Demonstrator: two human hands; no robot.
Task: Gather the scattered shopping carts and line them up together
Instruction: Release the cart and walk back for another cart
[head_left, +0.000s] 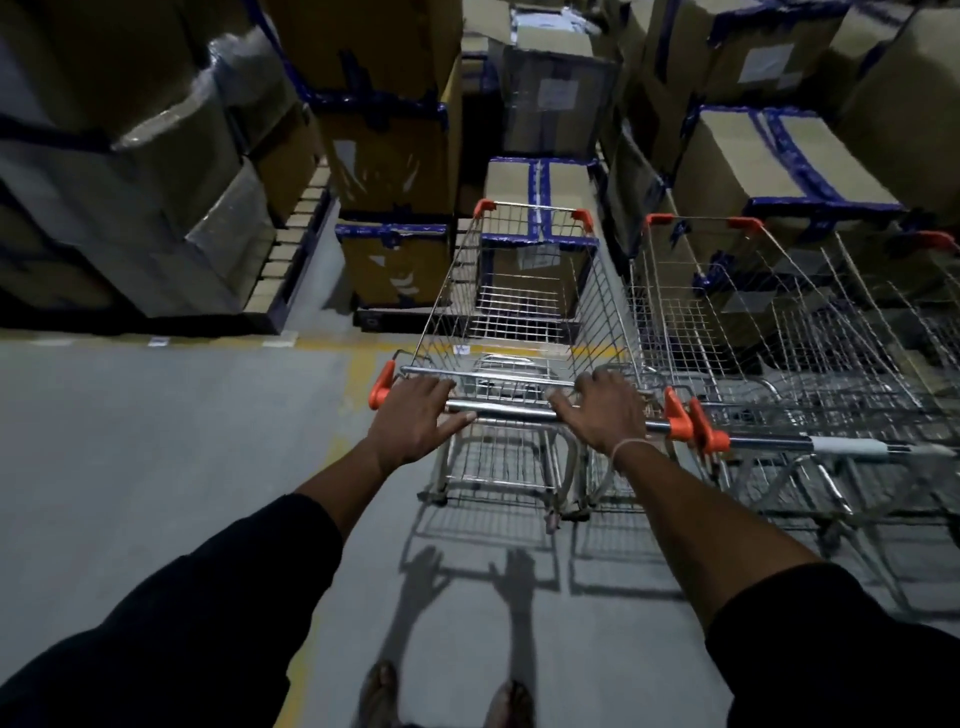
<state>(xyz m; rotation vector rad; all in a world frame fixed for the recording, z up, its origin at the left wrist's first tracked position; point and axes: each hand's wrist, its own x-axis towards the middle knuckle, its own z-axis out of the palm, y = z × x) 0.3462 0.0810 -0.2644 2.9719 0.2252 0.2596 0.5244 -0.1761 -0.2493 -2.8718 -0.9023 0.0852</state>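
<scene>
To my left the grey floor (156, 441) lies open, wide enough for me to swing either way. Ahead, the cart (519, 312) I hold noses up to a taped carton (540, 208), with stacked boxes (384, 156) walling the far side. On my right a parked cart (753, 322) stands just beside mine, handles nearly touching, I think; more wire baskets crowd behind it.

Shiny wire-metal shopping cart (524, 312) at twelve o'clock with glossy chrome handle bar (509, 410) and orange plastic end caps (382, 384), second wire-metal cart (769, 322) at two o'clock, matt brown cardboard boxes (389, 156) with blue tape, smooth matt grey concrete floor (156, 441), dark cloth sleeve (208, 597).
</scene>
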